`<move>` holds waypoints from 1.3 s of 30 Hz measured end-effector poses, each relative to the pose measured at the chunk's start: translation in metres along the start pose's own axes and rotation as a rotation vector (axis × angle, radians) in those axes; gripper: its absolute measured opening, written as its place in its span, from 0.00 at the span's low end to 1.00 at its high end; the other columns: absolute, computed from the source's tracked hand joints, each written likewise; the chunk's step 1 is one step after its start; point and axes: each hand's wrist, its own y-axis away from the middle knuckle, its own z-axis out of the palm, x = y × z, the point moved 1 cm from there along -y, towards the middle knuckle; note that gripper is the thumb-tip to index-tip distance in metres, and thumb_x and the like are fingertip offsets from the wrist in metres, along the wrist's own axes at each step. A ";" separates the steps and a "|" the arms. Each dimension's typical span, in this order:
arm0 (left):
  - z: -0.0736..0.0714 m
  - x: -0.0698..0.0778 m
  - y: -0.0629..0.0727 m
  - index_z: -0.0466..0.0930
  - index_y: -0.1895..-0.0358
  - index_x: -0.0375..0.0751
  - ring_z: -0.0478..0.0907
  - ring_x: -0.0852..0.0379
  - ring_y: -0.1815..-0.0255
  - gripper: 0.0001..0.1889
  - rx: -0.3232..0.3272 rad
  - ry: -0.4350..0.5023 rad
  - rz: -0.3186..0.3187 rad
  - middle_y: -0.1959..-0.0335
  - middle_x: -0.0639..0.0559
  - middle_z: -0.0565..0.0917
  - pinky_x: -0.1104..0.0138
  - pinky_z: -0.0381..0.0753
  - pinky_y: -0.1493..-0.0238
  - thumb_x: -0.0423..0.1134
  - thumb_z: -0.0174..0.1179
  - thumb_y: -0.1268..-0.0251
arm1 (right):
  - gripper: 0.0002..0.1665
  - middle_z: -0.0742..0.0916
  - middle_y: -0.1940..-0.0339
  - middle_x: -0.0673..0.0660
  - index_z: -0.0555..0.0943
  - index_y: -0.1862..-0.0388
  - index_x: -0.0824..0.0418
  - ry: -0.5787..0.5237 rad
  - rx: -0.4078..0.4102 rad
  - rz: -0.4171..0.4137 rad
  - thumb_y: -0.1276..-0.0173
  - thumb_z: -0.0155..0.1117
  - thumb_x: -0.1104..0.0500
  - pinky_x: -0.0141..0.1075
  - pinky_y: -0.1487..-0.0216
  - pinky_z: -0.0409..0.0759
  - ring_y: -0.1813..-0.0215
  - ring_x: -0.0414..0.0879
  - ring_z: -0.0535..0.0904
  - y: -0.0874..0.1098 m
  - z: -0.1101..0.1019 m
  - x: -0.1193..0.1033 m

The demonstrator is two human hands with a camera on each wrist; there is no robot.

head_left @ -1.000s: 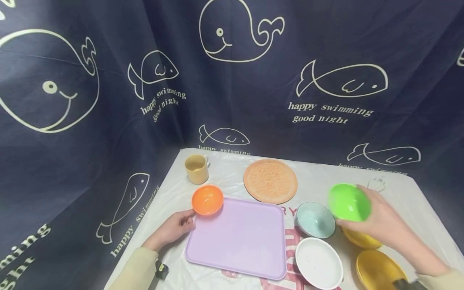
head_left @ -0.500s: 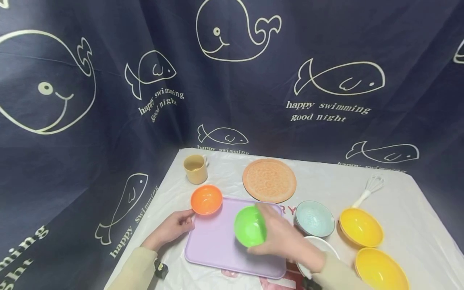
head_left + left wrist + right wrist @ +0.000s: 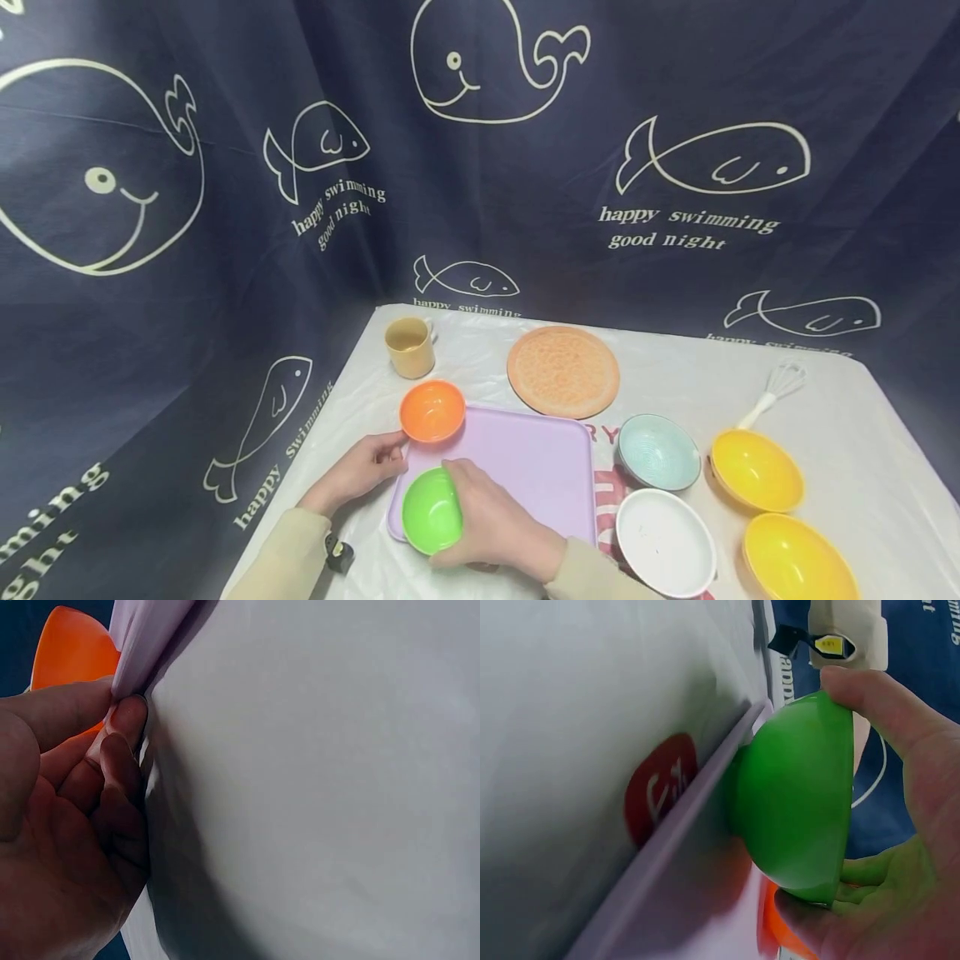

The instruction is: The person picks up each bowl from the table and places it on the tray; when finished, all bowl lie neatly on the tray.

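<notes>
A green bowl (image 3: 432,511) is gripped across its rim by my right hand (image 3: 495,521), over the near left corner of a purple tray (image 3: 534,475). In the right wrist view the bowl's base (image 3: 784,799) is at or very close to the tray surface; whether it touches I cannot tell. My left hand (image 3: 360,471) pinches the tray's left edge between thumb and curled fingers, as the left wrist view shows. An orange bowl (image 3: 432,411) sits at the tray's far left corner, just beyond the left fingertips.
Right of the tray stand a light blue bowl (image 3: 658,452), a white bowl (image 3: 666,543) and two yellow bowls (image 3: 757,469). A whisk (image 3: 772,396) lies farther back. Behind the tray are a round orange-brown mat (image 3: 563,372) and a tan mug (image 3: 410,348). A dark curtain (image 3: 480,192) hangs behind.
My right hand has carried the green bowl leftward from beside the yellow bowls, across the tray to its near left corner. The left hand has stayed at the tray edge.
</notes>
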 end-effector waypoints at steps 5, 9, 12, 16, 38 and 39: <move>-0.002 0.001 -0.002 0.74 0.27 0.33 0.73 0.60 0.72 0.30 -0.019 0.055 -0.006 0.72 0.53 0.79 0.70 0.73 0.66 0.33 0.68 0.32 | 0.68 0.77 0.38 0.55 0.66 0.26 0.65 -0.015 0.000 -0.040 0.63 0.90 0.42 0.36 0.42 0.78 0.42 0.42 0.75 -0.009 0.008 -0.006; -0.003 -0.001 -0.003 0.73 0.27 0.31 0.72 0.61 0.74 0.31 -0.044 0.127 -0.037 0.71 0.50 0.80 0.72 0.71 0.71 0.32 0.68 0.33 | 0.67 0.77 0.39 0.53 0.67 0.27 0.62 -0.041 -0.008 -0.050 0.63 0.91 0.43 0.36 0.41 0.78 0.42 0.42 0.76 -0.013 0.011 -0.010; -0.003 -0.002 -0.004 0.71 0.27 0.30 0.71 0.61 0.75 0.31 -0.066 0.161 -0.056 0.71 0.49 0.80 0.72 0.70 0.74 0.32 0.67 0.32 | 0.67 0.78 0.39 0.52 0.67 0.27 0.62 -0.032 -0.001 -0.063 0.63 0.92 0.42 0.35 0.40 0.77 0.42 0.42 0.76 -0.015 0.013 -0.012; -0.003 -0.004 -0.005 0.71 0.26 0.31 0.71 0.62 0.76 0.31 -0.081 0.158 -0.074 0.71 0.51 0.80 0.73 0.70 0.75 0.32 0.66 0.32 | 0.69 0.77 0.39 0.53 0.66 0.25 0.61 0.002 0.010 -0.092 0.63 0.91 0.40 0.34 0.38 0.75 0.40 0.41 0.75 -0.018 0.015 -0.013; -0.001 -0.003 -0.005 0.69 0.26 0.28 0.74 0.58 0.73 0.29 -0.074 0.194 -0.098 0.70 0.49 0.81 0.70 0.75 0.70 0.30 0.62 0.29 | 0.80 0.74 0.30 0.58 0.60 0.21 0.68 0.204 0.046 -0.107 0.63 0.86 0.26 0.36 0.33 0.73 0.30 0.46 0.71 -0.027 0.021 -0.023; -0.001 -0.003 -0.005 0.69 0.26 0.28 0.74 0.58 0.73 0.29 -0.074 0.189 -0.098 0.71 0.49 0.80 0.70 0.75 0.70 0.30 0.62 0.29 | 0.81 0.74 0.29 0.58 0.60 0.20 0.68 0.200 0.050 -0.104 0.63 0.85 0.26 0.36 0.32 0.73 0.30 0.46 0.71 -0.025 0.019 -0.024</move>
